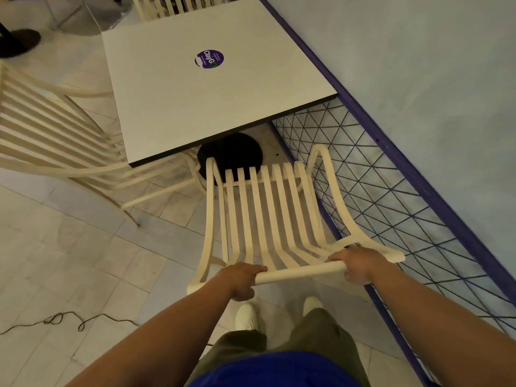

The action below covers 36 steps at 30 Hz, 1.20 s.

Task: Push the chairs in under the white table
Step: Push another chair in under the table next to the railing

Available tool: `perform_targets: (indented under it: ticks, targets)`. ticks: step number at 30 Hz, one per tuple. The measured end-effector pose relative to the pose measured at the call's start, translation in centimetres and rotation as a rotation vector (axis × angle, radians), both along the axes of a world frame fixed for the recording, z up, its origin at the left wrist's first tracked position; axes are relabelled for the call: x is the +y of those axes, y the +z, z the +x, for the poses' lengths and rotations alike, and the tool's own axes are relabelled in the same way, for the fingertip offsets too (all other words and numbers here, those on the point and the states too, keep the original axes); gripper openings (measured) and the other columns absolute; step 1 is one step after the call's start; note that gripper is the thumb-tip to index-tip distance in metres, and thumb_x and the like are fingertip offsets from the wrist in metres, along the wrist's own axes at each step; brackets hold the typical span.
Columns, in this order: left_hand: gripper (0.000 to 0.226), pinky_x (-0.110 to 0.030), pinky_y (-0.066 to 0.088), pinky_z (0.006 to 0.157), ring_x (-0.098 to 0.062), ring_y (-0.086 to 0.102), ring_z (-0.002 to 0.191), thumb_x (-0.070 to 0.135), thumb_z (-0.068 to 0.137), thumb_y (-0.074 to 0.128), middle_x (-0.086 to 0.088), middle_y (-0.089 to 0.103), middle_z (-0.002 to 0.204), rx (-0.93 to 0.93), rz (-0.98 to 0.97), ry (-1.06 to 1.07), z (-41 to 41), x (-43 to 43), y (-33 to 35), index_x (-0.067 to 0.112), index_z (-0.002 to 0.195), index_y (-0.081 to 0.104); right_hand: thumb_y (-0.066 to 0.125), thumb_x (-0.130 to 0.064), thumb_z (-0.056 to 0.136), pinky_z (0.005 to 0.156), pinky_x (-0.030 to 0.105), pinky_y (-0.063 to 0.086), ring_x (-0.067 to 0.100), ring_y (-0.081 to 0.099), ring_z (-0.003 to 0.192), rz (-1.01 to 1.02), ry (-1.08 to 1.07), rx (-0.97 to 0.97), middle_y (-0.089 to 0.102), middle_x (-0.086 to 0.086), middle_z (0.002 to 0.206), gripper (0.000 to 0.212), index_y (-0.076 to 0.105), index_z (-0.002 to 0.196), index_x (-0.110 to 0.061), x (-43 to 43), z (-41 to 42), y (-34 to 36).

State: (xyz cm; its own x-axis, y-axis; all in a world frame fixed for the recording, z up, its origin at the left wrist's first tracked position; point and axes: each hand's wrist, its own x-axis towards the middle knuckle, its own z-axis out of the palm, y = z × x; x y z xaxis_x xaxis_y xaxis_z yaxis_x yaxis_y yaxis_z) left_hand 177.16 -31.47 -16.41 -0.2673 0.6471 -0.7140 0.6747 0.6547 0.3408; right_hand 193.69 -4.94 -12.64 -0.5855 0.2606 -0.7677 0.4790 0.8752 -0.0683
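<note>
A cream slatted chair [268, 213] stands in front of me, its seat front just short of the near edge of the white square table [173, 107]. My left hand [240, 277] grips the left part of the chair's top back rail. My right hand [360, 265] grips the right part of the same rail. A second cream chair [55, 141] stands at the table's left side, partly under the tabletop. A third chair's back [170, 7] shows at the table's far side.
A purple-framed wire mesh fence [391, 196] runs along the right, close to the chair. The table's black round base [230, 155] sits under the near edge. A thin cable [64, 319] lies on the tiled floor at left. Someone's dark shoe [19, 41] is at far left.
</note>
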Motion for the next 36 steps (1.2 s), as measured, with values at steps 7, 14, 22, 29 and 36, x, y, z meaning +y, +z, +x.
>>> perform_targets:
  ticks: [7,14,22,29,36]
  targets:
    - [0.087,-0.041,0.051,0.095,-0.023,0.057,0.113,0.006,0.091,0.064,0.000,0.052,0.137,0.091,-0.080,0.072,1.1,0.5,-0.3,0.056,0.150,0.023,0.056,-0.006,0.090,0.090,0.035,0.050,0.023,0.059,0.111,-0.039,0.065,0.003,0.057,0.004,0.134,0.074,0.034,0.149,-0.046,2.1,0.6,-0.8]
    - [0.075,-0.032,0.050,0.088,-0.015,0.055,0.101,0.016,0.094,0.064,0.006,0.053,0.131,0.131,-0.127,0.194,1.9,1.3,-0.1,0.061,0.144,0.030,0.057,-0.009,0.093,0.099,0.037,0.047,0.025,0.056,0.117,-0.140,0.197,-0.004,0.054,0.007,0.136,0.067,0.036,0.151,-0.034,4.0,0.4,-1.7]
    - [0.091,-0.040,0.051,0.095,-0.022,0.059,0.113,0.007,0.088,0.066,0.002,0.052,0.139,0.144,-0.167,0.237,4.3,5.2,0.1,0.065,0.144,0.023,0.055,-0.004,0.093,0.096,0.036,0.046,0.027,0.055,0.118,-0.113,0.310,0.014,0.053,0.008,0.136,0.067,0.036,0.151,-0.033,9.0,-0.3,-0.4]
    - [0.091,-0.042,0.053,0.094,-0.023,0.059,0.112,0.005,0.089,0.065,0.002,0.054,0.133,0.142,-0.117,0.259,5.3,8.2,-0.3,0.061,0.147,0.022,0.057,-0.006,0.091,0.095,0.037,0.048,0.025,0.055,0.116,-0.062,0.306,0.002,0.054,0.006,0.135,0.071,0.035,0.150,-0.040,12.6,-1.3,-0.5]
    - [0.078,-0.041,0.051,0.096,-0.024,0.058,0.112,0.005,0.094,0.060,-0.001,0.056,0.129,0.122,-0.010,0.279,4.5,10.7,-0.5,0.050,0.150,0.031,0.060,-0.010,0.088,0.092,0.036,0.049,0.023,0.057,0.113,0.005,0.312,0.014,0.054,0.001,0.137,0.075,0.037,0.147,-0.049,15.6,-2.8,-1.5]
